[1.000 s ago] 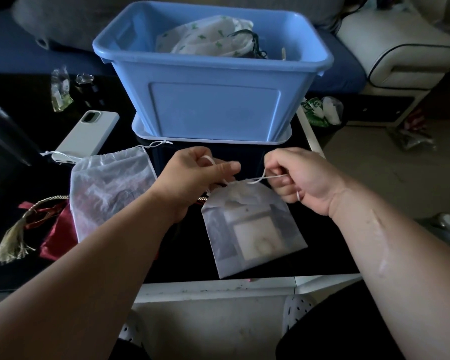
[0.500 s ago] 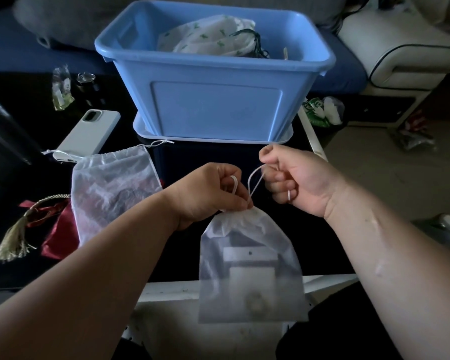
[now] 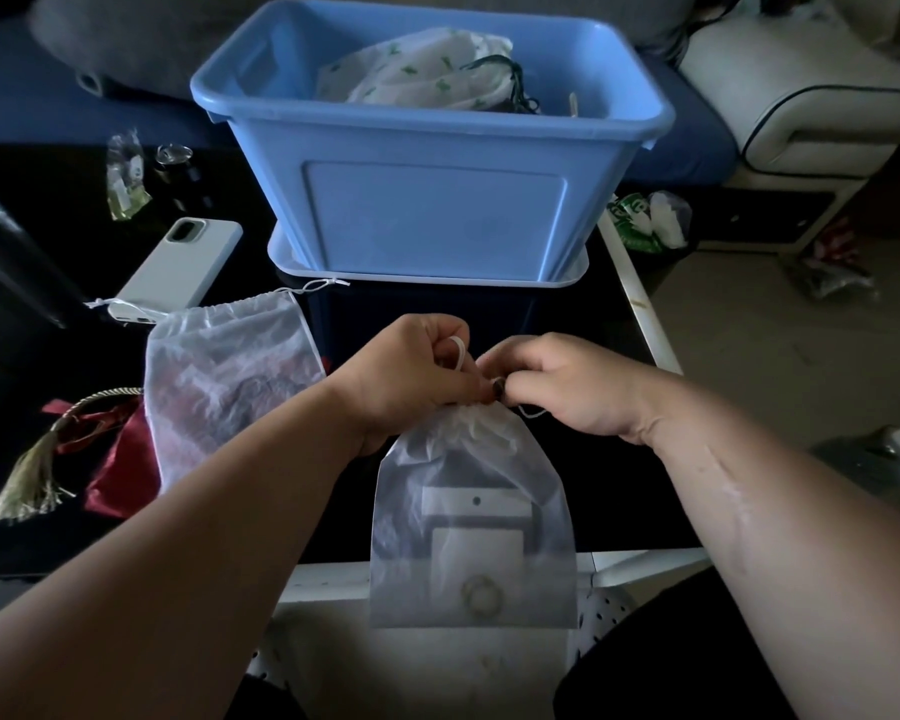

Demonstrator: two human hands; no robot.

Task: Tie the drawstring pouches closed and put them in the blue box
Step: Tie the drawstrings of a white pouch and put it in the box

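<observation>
the sheer pouch [image 3: 471, 537] hangs past the black table's [image 3: 619, 485] near edge, its mouth gathered. the left hand [image 3: 411, 376] curls round a loop of drawstring [image 3: 458, 350], and the right hand [image 3: 567, 387] pinches the drawstring beside it. bare tabletop separates the hands from the blue box [image 3: 437, 200], which holds a leaf-printed pouch [image 3: 417, 70]. to the left lie a second sheer pouch [image 3: 230, 381], a red pouch [image 3: 120, 459] and a phone [image 3: 183, 267].

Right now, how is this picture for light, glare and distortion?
Head view: dim overall, the black table swallows detail; brightest on the blue box and the floor at right, no hard glare. Head view again: wide-angle bend bows the box rim and table edge; left hand, right hand and the pouch they hold are sharp; corners fall dark.
</observation>
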